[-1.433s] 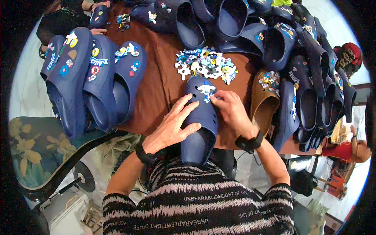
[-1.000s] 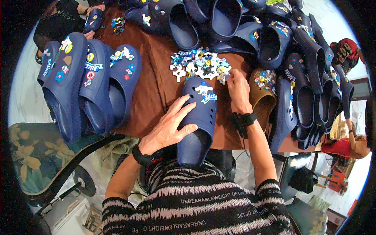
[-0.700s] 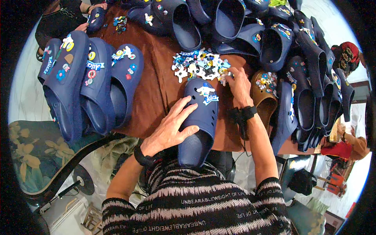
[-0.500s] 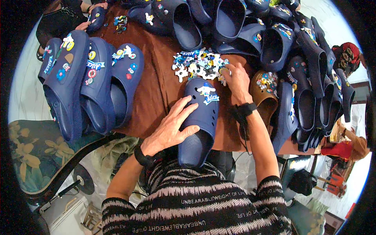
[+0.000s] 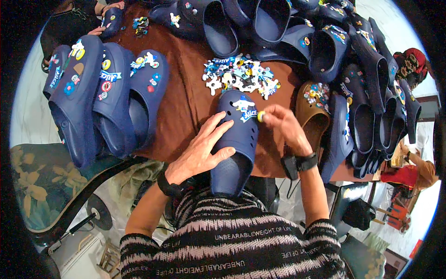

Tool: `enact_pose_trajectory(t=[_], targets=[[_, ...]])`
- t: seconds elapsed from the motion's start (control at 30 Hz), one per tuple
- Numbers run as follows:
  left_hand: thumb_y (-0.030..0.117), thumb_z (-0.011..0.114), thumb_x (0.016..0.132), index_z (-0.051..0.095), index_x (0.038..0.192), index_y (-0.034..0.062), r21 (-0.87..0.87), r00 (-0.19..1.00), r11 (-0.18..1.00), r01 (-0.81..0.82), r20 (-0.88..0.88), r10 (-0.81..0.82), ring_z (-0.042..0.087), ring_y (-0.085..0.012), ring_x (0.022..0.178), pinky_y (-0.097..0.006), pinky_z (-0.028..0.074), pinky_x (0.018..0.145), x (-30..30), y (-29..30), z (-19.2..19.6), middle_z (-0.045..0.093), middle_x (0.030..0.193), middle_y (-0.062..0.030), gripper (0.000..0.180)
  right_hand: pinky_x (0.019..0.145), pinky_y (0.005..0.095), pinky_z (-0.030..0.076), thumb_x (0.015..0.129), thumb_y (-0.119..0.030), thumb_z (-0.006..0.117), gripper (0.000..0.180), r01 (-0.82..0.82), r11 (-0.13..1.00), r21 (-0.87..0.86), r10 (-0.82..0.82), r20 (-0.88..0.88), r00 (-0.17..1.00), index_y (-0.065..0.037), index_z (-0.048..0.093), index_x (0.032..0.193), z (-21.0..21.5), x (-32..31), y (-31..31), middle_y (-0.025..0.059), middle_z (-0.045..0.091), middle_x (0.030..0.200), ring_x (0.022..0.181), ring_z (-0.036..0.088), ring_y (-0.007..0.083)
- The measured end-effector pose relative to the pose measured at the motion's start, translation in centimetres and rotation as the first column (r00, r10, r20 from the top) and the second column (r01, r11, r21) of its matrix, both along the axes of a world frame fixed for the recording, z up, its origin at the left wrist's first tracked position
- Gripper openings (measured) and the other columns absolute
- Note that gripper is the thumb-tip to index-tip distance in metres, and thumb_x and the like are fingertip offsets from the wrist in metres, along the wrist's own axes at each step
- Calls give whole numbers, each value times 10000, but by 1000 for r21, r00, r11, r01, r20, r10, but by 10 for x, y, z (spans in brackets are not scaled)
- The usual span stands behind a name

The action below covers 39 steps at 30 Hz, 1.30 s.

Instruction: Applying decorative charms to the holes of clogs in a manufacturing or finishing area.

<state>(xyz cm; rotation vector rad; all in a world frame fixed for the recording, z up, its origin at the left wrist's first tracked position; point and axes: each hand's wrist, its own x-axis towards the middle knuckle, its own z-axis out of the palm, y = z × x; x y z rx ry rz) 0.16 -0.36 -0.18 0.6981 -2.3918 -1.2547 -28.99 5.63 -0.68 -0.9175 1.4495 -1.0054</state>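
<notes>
A dark blue clog (image 5: 236, 135) lies at the table's near edge with its toe pointing away from me. Two charms, a white figure and a blue-and-white banner, sit on its toe among the round holes. My left hand (image 5: 200, 145) rests on the clog's left side, fingers stretched out flat along it and thumb by the opening. Just right of the banner, my right hand (image 5: 288, 126) pinches a small yellow-and-white shoe charm (image 5: 261, 116). The charm's far side is hidden by the fingertips. Beyond the clog's toe spreads a pile of loose charms (image 5: 241, 76), mostly white, blue and black.
Decorated blue clogs (image 5: 109, 102) lean in a row at left. More clogs (image 5: 325, 51) crowd the back and right. A brown clog (image 5: 313, 104) full of small charms lies near my right hand. Another person's hand (image 5: 97, 30) holds a clog at far left, near a small charm heap (image 5: 141, 27).
My right hand has come back from the charm pile toward the clog, bringing a yellow-and-white charm in its fingertips. My left hand has stayed on the clog.
</notes>
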Motion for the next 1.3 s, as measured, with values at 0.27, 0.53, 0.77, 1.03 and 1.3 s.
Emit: enact_pose_trajectory(t=[0.27, 0.53, 0.77, 1.03, 1.3], targets=[[487, 585, 974, 419, 1485, 6, 18, 1000, 1000, 19, -2, -18, 267, -412, 1483, -471, 239, 1206, -2, -1, 4, 264, 1595, -253, 721, 706, 245, 442, 925, -164, 731, 134, -12, 998, 65, 2, 148, 989, -59, 650, 903, -4, 17, 27, -23, 630, 833, 758, 536, 80], [516, 528, 999, 422, 1481, 6, 26, 1000, 1000, 10, -12, -10, 258, -416, 1485, -478, 231, 1209, -1, 1, 3, 264, 1594, -252, 710, 624, 283, 468, 862, -177, 753, 177, -232, 967, 102, 249, -202, 947, -40, 659, 800, -2, 10, 2, 13, 630, 711, 677, 571, 122], [526, 457, 1025, 439, 1465, -7, -6, 1000, 1000, -12, -18, 12, 281, -408, 1476, -473, 240, 1203, -3, 2, -2, 291, 1586, -244, 691, 654, 482, 524, 820, -218, 697, 174, -453, 867, 207, 382, -860, 339, -59, 692, 890, 30, 50, -18, 197, 696, 814, 788, 683, 403], [443, 465, 1044, 470, 1446, -2, -32, 999, 999, -42, -22, 41, 320, -403, 1453, -469, 256, 1197, -6, 4, -2, 341, 1564, -232, 600, 712, 409, 530, 879, -88, 638, 140, -174, 974, -142, 72, -538, 840, -28, 654, 1005, 16, 39, 20, 184, 687, 838, 809, 690, 356], [423, 491, 1037, 474, 1449, 9, -43, 999, 998, -44, -8, 43, 330, -405, 1445, -471, 267, 1195, -4, 4, -4, 345, 1566, -218, 584, 818, 388, 530, 916, -127, 682, 215, -265, 955, -133, 132, -609, 782, -13, 693, 1098, 21, 39, 31, 186, 690, 1011, 939, 684, 323]])
